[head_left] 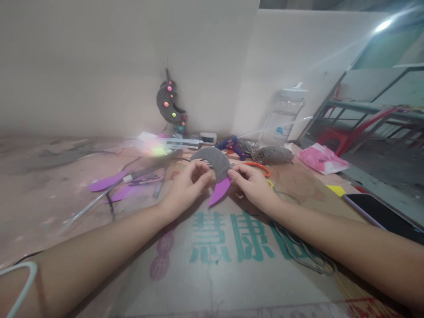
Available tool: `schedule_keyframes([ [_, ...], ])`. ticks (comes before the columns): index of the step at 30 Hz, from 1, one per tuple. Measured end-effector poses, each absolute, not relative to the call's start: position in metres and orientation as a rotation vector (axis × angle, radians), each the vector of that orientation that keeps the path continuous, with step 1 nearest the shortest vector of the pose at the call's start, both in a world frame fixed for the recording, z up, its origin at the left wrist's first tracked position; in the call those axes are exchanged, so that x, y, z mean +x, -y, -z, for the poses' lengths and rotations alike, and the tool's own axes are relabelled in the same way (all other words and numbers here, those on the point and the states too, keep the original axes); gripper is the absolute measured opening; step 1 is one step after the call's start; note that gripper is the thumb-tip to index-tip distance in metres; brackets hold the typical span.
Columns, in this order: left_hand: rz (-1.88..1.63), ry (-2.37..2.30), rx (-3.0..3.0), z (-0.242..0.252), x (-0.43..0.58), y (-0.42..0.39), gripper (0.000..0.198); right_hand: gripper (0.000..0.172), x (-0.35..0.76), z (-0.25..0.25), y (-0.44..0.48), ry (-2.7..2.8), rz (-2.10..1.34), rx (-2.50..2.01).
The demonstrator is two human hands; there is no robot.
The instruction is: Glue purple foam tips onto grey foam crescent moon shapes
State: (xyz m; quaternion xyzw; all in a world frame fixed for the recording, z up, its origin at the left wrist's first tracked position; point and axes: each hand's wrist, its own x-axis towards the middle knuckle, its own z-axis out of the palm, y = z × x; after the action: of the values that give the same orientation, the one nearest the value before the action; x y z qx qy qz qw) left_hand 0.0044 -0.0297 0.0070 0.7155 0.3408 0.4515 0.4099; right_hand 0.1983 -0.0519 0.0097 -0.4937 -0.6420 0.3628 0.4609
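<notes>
A crescent shape [217, 161] wrapped in grey yarn is held up over the cardboard, between my two hands. Its lower tip is bare purple [220, 192]. My right hand [255, 185] pinches the outer edge near where the yarn ends. With bent fingers and thumb, my left hand [190, 185] grips at the inner curve below the upper horn; its fingertips are partly hidden. Behind it, an orange-handled pair of scissors [260, 168] lies by my right hand. A skein of grey yarn [274, 154] rests farther back, and loose strands [308, 256] trail under my right forearm.
A decorated grey crescent [165, 104] with coloured balls hangs against the wall. Along the back are a blue glue gun [233, 145], a clear bottle [283, 117] and a pink packet [323, 159]. Purple cutouts [109, 181] lie left; a phone [380, 214] lies right.
</notes>
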Motion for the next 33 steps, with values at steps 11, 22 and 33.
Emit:
schedule_keyframes([
  [11, -0.915, -1.017, 2.03, -0.021, 0.003, 0.037, 0.021, 0.026, 0.198, -0.011, 0.053, 1.633, -0.849, -1.205],
  [22, -1.025, -1.0, 1.9, -0.007, 0.001, 0.025, 0.025, 0.026, 0.198, -0.009, 0.052, 1.594, -0.877, -1.192],
  [33, -0.961, -1.032, 1.896, -0.013, 0.002, 0.03, 0.029, 0.025, 0.198, -0.01, 0.053, 1.598, -0.856, -1.198],
])
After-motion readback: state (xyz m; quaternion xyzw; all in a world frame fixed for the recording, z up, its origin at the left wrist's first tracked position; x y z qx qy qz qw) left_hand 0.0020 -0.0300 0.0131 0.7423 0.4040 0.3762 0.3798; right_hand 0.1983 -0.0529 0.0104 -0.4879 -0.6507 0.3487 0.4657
